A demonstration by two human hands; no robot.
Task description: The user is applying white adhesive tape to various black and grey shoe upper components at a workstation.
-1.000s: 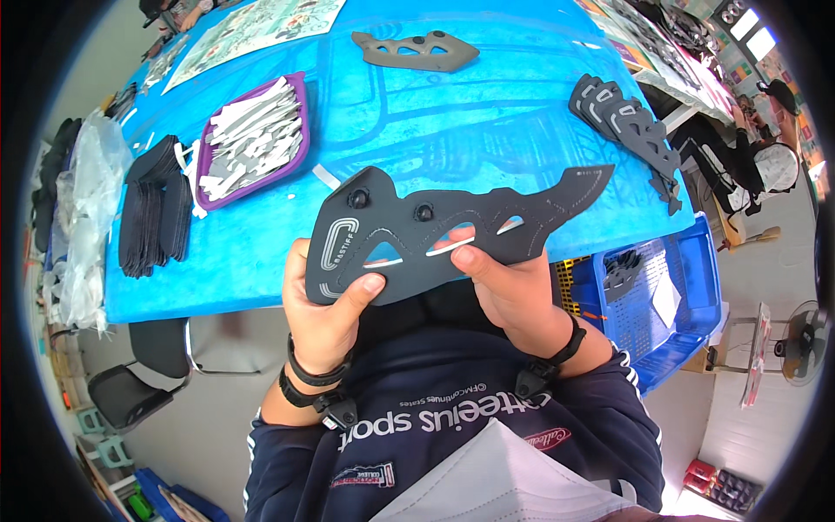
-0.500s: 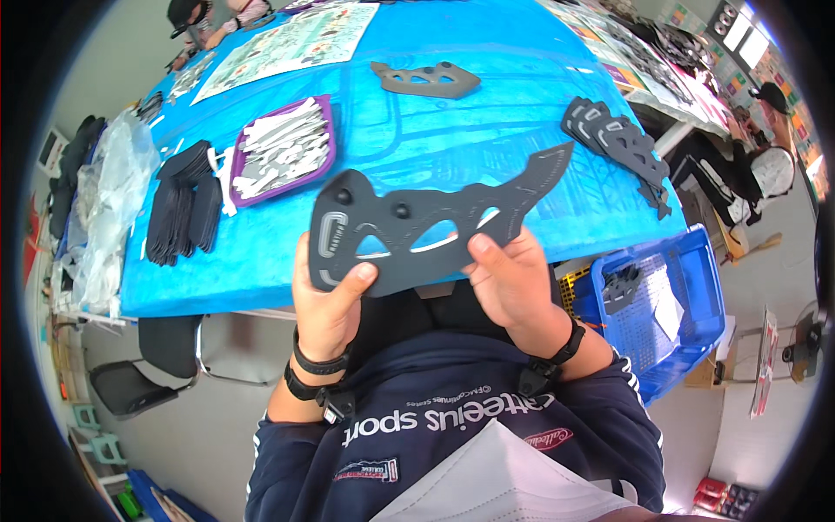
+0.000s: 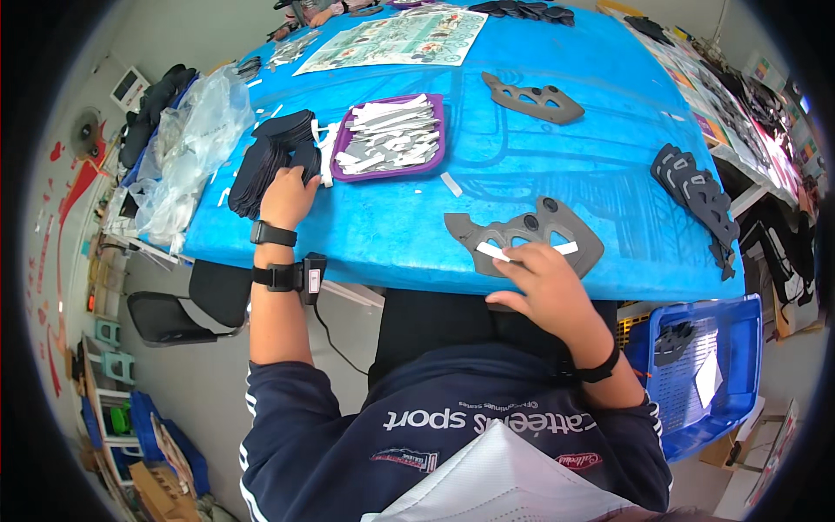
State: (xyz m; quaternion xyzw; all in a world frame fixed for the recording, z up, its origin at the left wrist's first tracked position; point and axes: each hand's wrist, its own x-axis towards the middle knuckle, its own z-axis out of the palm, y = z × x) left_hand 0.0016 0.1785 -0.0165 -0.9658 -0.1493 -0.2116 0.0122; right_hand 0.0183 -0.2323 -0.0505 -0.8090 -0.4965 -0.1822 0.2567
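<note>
My left hand (image 3: 290,198) reaches to the stack of black strips (image 3: 257,174) at the left, fingers curled down onto one of them; the fingertips are partly hidden. Close to the table's front edge lies a flat dark grey curved piece (image 3: 581,228) with cut-out openings and two round black knobs. Two white strips lie across its openings, one of them a short white strip (image 3: 565,249) at the right. My right hand (image 3: 550,287) rests over this piece, fingers extended and thumb apart, its fingertips near the other white strip.
A purple tray (image 3: 445,139) full of white and grey strips stands beside the black stack. Another grey curved piece (image 3: 537,103) lies farther back. Several similar pieces (image 3: 696,193) are piled at the right. A blue crate (image 3: 748,365) stands below the right edge. Clear plastic bags (image 3: 196,148) lie far left.
The curved piece has gone from both my hands onto the table, its other face up, with white strips on it. My left hand has moved left to the black stack. My view has shifted left.
</note>
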